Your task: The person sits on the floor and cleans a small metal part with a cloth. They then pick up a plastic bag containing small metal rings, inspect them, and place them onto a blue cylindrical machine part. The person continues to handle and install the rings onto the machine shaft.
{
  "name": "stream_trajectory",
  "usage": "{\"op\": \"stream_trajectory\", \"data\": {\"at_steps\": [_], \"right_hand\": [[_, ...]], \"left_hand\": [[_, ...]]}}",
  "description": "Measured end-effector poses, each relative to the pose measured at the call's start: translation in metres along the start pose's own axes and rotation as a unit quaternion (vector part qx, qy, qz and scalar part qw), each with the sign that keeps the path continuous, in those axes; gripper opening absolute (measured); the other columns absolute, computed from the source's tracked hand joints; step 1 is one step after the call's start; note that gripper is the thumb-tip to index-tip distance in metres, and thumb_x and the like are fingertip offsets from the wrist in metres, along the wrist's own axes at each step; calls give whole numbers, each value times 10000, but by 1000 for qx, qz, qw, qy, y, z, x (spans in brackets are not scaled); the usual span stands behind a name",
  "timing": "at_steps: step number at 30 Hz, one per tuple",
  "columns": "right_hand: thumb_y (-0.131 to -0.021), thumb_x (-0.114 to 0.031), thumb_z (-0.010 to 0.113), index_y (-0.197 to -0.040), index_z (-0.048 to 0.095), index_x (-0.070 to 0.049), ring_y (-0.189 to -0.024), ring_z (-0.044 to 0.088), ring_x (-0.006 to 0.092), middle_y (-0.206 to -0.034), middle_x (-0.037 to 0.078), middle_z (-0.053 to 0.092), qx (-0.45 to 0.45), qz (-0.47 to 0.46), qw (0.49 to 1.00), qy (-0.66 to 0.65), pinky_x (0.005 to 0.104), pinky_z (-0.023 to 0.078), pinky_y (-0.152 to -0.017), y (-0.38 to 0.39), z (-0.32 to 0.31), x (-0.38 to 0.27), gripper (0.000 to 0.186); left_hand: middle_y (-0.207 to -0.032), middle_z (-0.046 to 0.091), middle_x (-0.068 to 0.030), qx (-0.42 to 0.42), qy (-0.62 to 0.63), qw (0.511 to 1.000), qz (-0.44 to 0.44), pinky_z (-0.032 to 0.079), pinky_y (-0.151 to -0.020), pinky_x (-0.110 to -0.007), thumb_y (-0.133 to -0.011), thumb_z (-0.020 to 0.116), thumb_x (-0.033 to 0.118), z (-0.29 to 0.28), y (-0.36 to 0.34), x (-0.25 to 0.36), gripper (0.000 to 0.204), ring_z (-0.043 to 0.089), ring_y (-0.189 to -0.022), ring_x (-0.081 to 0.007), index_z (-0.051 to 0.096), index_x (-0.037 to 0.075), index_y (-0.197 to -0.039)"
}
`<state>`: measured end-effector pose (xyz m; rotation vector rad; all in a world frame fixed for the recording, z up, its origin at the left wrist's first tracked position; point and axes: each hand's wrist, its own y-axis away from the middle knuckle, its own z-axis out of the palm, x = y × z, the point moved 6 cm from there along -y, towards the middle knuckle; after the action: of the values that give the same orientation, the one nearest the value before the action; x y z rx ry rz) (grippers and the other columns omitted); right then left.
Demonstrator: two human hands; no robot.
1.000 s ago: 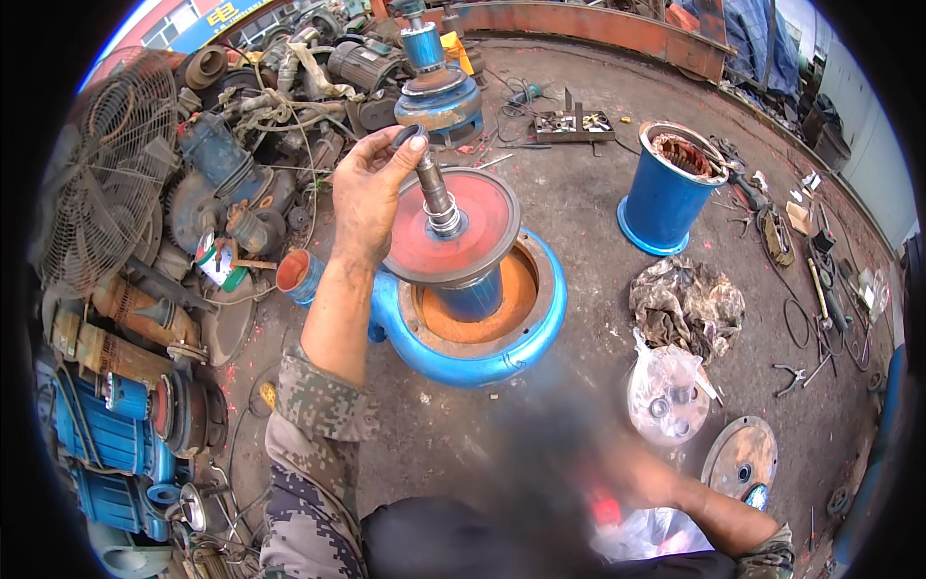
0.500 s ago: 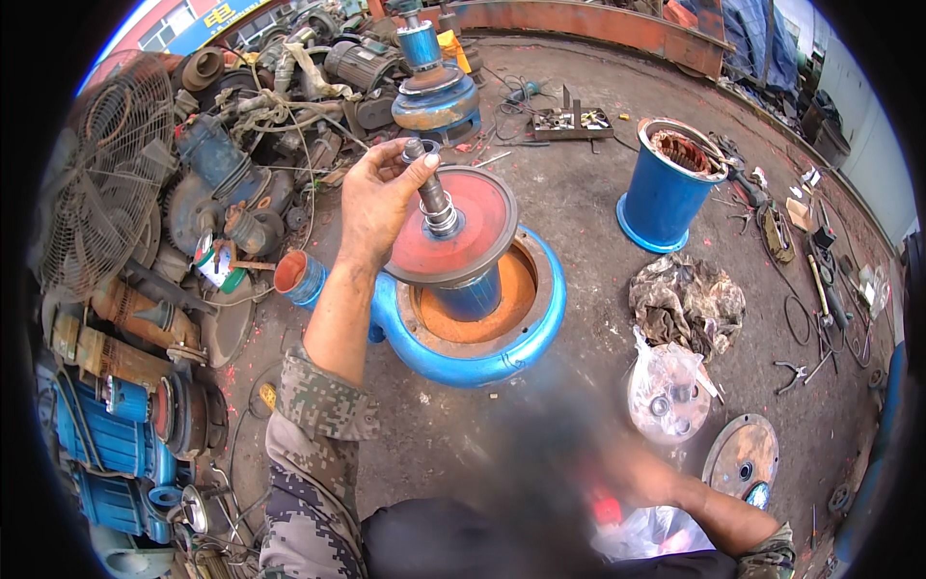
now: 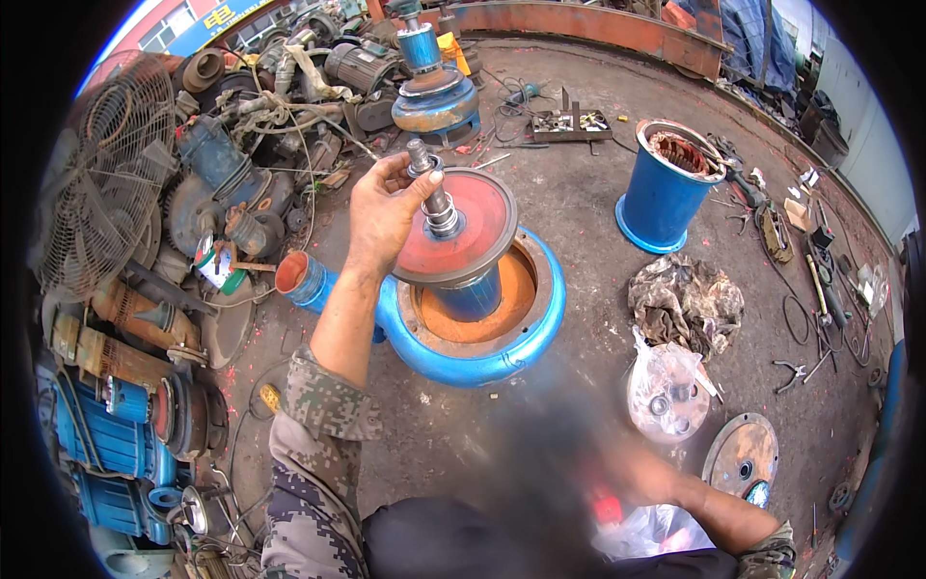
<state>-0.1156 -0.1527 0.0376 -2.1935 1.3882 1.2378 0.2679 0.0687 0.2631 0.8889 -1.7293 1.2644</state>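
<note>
Where ring (image 3: 419, 172) encircles shaft (image 3: 440, 206), disc rim (image 3: 511, 224) above casing (image 3: 473, 369), floor (image 3: 593, 314) spreading rightward

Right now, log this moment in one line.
Left hand: holds dark ring around shaft; Right hand: blurred, grip unclear; Red disc: above blue casing

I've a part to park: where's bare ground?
Mostly bare ground lies between the round blue metal casing and upright blue metal cylinder, and along that casing's near side. Crowded: left, with piled metal machine parts; far right, with scattered metal tools.
</note>
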Motion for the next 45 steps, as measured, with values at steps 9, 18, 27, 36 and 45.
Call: {"op": "stream_trajectory", "data": {"at_steps": [9,18,27,36,45], "right_hand": [[-976,-287,715,-1302,637,-80,-1083,709,341,-1192,151,704,-11,12,1000,2,437,581,-938,0,0,0,394],[-973,-280,717,-1303,637,-80,-1085,708,343,-1185,148,708,3,0,1000,-5,444,578,-935,1,2,3,394],[-969,-284,724,-1301,639,-82,-1084,707,346,-1187,149,711,2,15,1000,-6,446,572,-938,0,10,11,398],[-966,-295,722,-1297,638,-82,-1081,706,346,-1192,143,711,2,-13,1000,-6,452,569,-935,0,9,7,403],[-970,-314,714,-1305,631,-83,-1089,702,346,-1205,139,708,-27,17,999,-17,453,561,-945,4,10,11,415]], "left_hand": [[-1127,698,-85,-17,24,1000,-4,545,-940,-303,-907,843,145,4,5,-10,538,671,-1032,-147,590,-74,-1328],[-1151,689,-101,-8,50,999,-12,542,-949,-311,-919,827,123,7,8,-14,530,668,-1040,-155,579,-87,-1337],[-1176,687,-124,5,51,999,2,532,-966,-317,-938,807,125,7,11,-15,529,669,-1053,-165,564,-105,-1349],[-1138,702,-125,14,33,999,-1,544,-930,-308,-923,826,140,7,13,-9,550,679,-1026,-161,575,-109,-1345],[-1056,747,-132,17,4,1000,0,566,-866,-291,-898,835,96,6,12,-3,503,708,-950,-158,627,-106,-1310]]}}
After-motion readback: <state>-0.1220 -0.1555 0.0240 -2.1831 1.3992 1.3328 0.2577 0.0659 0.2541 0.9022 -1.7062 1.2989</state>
